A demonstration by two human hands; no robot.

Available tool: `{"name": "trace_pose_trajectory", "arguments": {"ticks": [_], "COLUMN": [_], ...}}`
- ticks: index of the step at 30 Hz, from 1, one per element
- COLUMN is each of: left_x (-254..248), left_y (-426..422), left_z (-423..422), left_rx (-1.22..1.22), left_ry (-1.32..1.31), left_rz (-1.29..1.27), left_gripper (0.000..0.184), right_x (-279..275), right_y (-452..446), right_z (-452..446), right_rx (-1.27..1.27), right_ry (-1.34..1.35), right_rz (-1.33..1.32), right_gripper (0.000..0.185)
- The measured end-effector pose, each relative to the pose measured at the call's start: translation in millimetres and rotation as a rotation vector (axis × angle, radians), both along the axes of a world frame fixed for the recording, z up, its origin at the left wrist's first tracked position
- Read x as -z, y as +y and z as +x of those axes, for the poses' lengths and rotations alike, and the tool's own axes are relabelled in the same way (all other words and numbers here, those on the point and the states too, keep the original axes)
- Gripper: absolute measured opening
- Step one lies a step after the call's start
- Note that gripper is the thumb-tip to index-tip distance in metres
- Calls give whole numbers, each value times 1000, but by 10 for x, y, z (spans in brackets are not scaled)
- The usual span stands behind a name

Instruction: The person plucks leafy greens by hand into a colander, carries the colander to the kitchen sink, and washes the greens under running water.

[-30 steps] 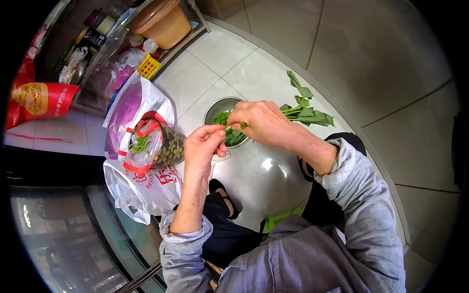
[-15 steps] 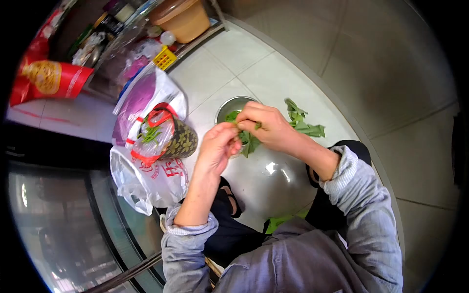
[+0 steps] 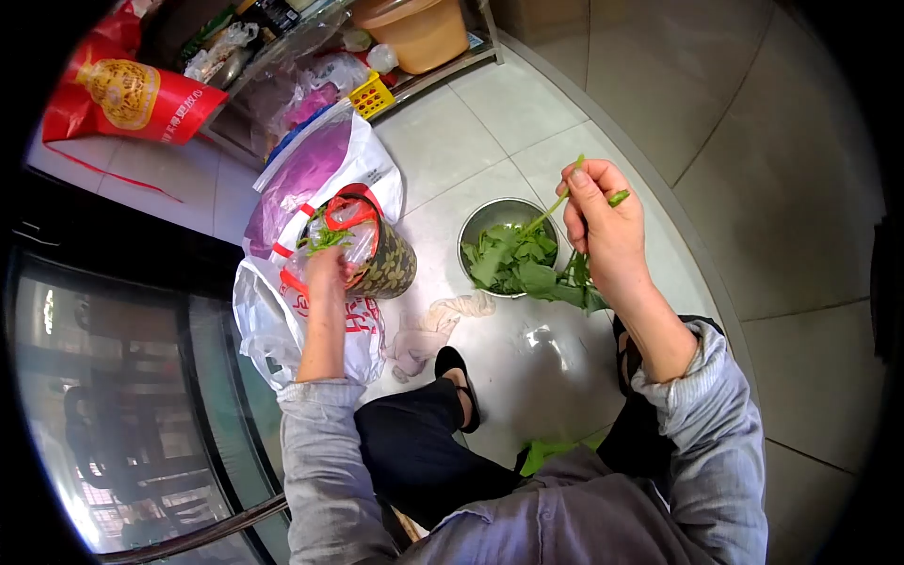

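My right hand (image 3: pixel 607 226) is closed round leafy green stems (image 3: pixel 556 209), beside and above a metal bowl (image 3: pixel 501 211). One stem slants toward the bowl, a cut end pokes out past my knuckles, and broad leaves hang below the hand by the bowl's edge. Green leaves (image 3: pixel 508 262) fill much of the bowl. On the other side, my left hand (image 3: pixel 328 267) reaches to the mouth of a dark patterned bin (image 3: pixel 391 268) lined with a clear bag. Thin green scraps (image 3: pixel 327 235) lie just beyond its fingers, which are blurred and partly hidden.
White plastic bags (image 3: pixel 264 315) stand around the bin. A pale crumpled cloth (image 3: pixel 428 330) lies on the tiled floor near my foot (image 3: pixel 459 391). Behind are a shelf with an orange tub (image 3: pixel 419 38) and a yellow basket (image 3: pixel 371 96), plus a red bag (image 3: pixel 141 99) at left.
My hands were together over the bowl and have parted. The left moved left to the bin; the right moved up and right with the stems. The view has shifted too.
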State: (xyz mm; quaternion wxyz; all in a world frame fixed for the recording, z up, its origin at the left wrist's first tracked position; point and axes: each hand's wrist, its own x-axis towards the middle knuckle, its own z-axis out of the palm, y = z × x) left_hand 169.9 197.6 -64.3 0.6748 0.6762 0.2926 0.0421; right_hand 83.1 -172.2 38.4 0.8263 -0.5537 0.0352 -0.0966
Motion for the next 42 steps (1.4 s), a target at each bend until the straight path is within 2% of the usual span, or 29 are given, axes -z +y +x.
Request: {"name": "trace_pose_trajectory", "arguments": {"ticks": [5,8,9,10,12,15,18,20,21,22,23,24,25,26,28,30,32,39,42], "left_x": [205,277,313,342,319,26,-79,-14,-195,-281,-482,-455,-486,-603,-602,-596,-621,-622,-645], "left_y": [780,916,1079,1091,908,394,-116,-558,-908,-1188,-1447,-1634,-1831,-2013,-2188,-2269,-2393,-2526,-2512], "left_z": [425,599,640,669,559,340,138,-61,-282,-470,-639,-747,-867,-953,-1056,-1151,-1305,-1509,-1462], "left_rx": [-112,-160,42,66,-33,-237,28,413,628,824,986,1025,997,965,899,832,758,583,553], "left_ry": [-115,-157,4,81,-33,-48,-212,-498,-329,-316,-249,-292,-258,-191,-95,26,27,-129,-213], "left_rz": [361,644,925,1010,925,1393,1262,806,565,199,118,45,-105,-145,-282,-296,-322,-338,-239], "left_gripper": [13,19,25,30,29,25,19,24,37,54,64,64,50,25,10,11,11,8,8], "right_x": [24,51,92,123,136,126,119,137,154,176,194,207,214,181,105,127,116,153,250], "right_y": [118,155,130,98,133,106,91,90,93,102,121,142,169,169,131,83,11,-30,-92], "right_z": [-1,19,29,28,42,56,49,57,48,28,13,-6,-39,-85,-152,-126,-106,-197,-234], "right_rx": [-106,-183,-220,-253,-247,-325,-361,-394,-410,-412,-415,-418,-407,-407,-402,-337,-285,-124,-161], "right_ry": [155,232,251,269,276,319,336,308,295,278,262,244,221,236,258,242,214,176,121], "right_rz": [-115,-170,-175,-181,-138,-117,-155,-154,-154,-139,-126,-115,-60,7,142,257,324,183,-63], "right_gripper": [13,10,10,9,7,6,6,9,10,10,10,10,11,11,12,15,17,28,24]}}
